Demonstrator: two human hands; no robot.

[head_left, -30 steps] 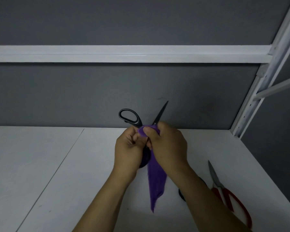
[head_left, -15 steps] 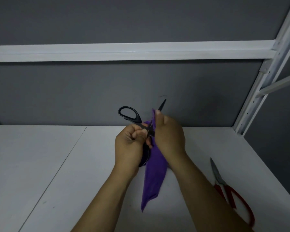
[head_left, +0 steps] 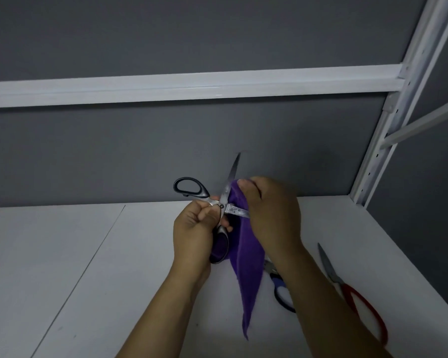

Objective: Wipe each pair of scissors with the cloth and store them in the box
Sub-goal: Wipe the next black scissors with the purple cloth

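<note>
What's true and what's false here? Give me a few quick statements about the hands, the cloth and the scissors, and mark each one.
1. The left hand grips the black scissors with the blades open. True.
2. The right hand holds the purple cloth against one blade. True.
3. The cloth lies flat on the table. False: it hangs from the right hand.
4. The red scissors sit in a box. False: they lie on the table, and no box is in view.

free: table [head_left: 62, 267] left side | blocked: right side, red scissors [head_left: 332, 270], blue scissors [head_left: 278, 284]
</note>
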